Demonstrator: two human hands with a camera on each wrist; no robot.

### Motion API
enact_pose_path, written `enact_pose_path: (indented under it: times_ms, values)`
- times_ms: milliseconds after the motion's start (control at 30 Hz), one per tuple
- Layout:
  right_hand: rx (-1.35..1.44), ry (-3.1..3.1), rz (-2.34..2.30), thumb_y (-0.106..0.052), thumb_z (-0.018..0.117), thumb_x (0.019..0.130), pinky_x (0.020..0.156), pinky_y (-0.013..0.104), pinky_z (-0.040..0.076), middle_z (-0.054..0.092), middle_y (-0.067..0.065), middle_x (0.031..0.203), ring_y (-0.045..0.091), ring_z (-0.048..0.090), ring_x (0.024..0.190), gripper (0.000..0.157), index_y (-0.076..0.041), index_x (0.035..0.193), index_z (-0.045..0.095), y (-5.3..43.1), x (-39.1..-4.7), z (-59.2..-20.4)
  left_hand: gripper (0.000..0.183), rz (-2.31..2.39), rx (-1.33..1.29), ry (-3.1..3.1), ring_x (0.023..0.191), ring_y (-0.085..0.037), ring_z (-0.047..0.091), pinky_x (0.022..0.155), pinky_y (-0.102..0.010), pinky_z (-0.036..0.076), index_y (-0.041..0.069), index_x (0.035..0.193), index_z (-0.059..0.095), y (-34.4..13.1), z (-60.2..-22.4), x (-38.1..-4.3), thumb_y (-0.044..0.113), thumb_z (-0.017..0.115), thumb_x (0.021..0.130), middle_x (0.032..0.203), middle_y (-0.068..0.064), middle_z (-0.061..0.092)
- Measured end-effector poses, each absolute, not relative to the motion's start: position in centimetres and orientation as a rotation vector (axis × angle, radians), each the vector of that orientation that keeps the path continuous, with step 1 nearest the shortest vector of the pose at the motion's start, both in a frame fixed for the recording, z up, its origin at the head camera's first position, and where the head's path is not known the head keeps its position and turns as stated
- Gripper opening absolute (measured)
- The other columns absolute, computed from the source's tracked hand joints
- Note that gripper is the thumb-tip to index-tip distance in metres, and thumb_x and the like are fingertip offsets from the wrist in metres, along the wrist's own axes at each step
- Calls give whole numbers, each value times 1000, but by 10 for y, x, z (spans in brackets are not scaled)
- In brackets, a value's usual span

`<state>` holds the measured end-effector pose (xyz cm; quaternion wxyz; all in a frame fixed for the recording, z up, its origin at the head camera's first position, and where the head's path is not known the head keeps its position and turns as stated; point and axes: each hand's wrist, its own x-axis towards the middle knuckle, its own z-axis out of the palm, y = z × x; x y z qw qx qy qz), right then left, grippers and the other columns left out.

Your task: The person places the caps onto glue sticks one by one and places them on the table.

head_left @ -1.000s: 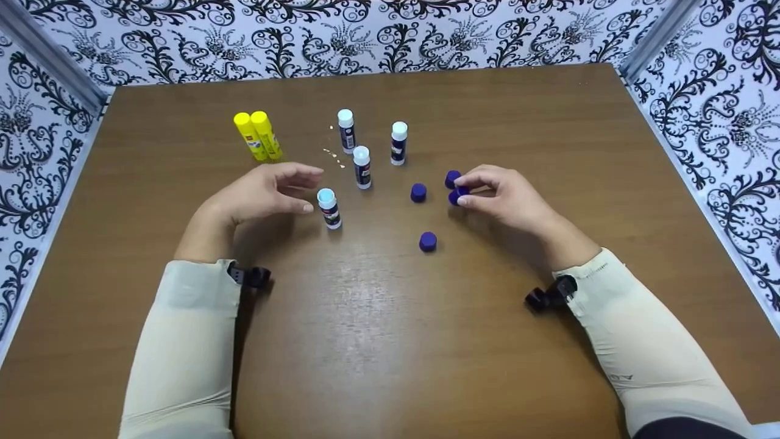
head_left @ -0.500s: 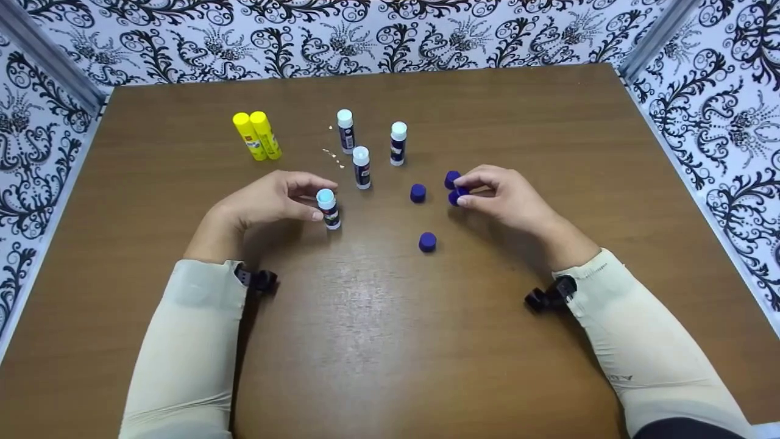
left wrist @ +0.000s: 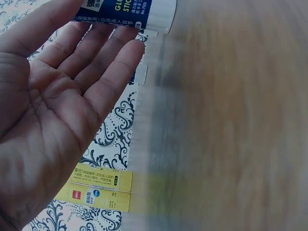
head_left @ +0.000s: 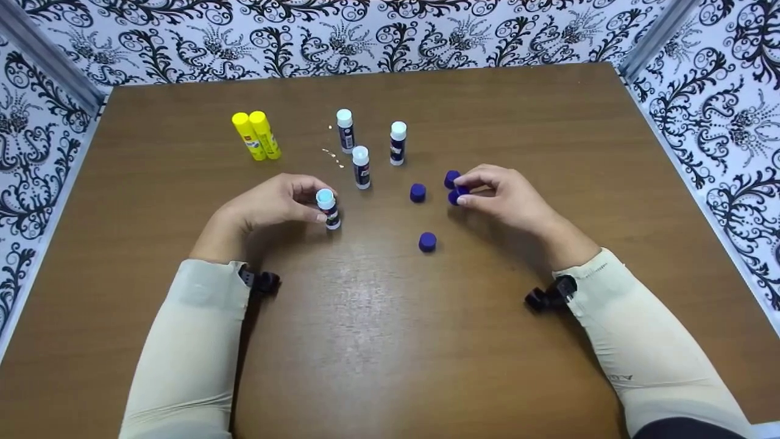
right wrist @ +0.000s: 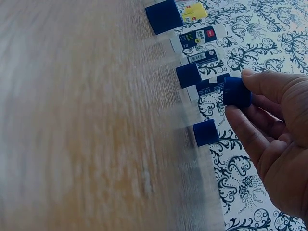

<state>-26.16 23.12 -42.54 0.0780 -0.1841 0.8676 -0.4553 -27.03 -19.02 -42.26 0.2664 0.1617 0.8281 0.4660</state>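
Note:
My left hand holds a capless glue stick upright on the table, thumb on its near side and fingers behind it. In the left wrist view, the stick's dark blue label and white base show beyond the fingers. My right hand pinches a dark blue cap between thumb and fingertips, slightly raised in the right wrist view. Close by stand three other blue caps: one just behind the fingers, one to the left and one nearer me.
Three more glue sticks with white tops stand upright farther back: a rear one, a front one and a right one. Two yellow glue sticks stand together at the back left. Small pale crumbs lie on the wooden table.
My left hand has moved right, from beside the near glue stick to a hold around it. My right hand has stayed in place, pinching the cap.

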Motion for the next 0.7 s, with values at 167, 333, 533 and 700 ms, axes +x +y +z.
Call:
enact_pose_path:
  times_ms: [167, 333, 533, 700]
  values:
    - [-555, 2597, -1356, -16, 78, 94, 97, 20, 54, 70, 10, 123, 16, 65, 115, 31, -5, 123, 74, 231, -262, -425, 32, 1253, 454, 2228, 111, -23, 59, 101, -37, 45, 17, 122, 72, -189, -424, -271, 21, 82, 91, 116, -2, 72]
    - [-561, 2626, -1311, -18, 78, 95, 100, 27, 53, 70, 10, 124, 19, 65, 118, 32, -6, 124, 74, 231, -262, -424, 32, 1255, 461, 2227, 110, -23, 61, 100, -36, 45, 17, 120, 73, -189, -425, -272, 22, 82, 90, 115, -2, 73]
    - [-566, 2630, -1302, -17, 77, 95, 99, 24, 54, 70, 11, 125, 21, 65, 119, 33, -5, 125, 73, 232, -262, -424, 33, 1250, 451, 2243, 109, -23, 60, 99, -36, 45, 17, 121, 72, -189, -425, -272, 22, 82, 90, 114, -2, 73]
    - [-565, 2620, -1319, -17, 77, 95, 99, 24, 53, 70, 9, 123, 17, 65, 116, 31, -6, 124, 74, 231, -263, -426, 32, 1282, 450, 2221, 109, -23, 60, 101, -37, 44, 15, 121, 72, -188, -424, -271, 18, 82, 90, 114, -3, 74]
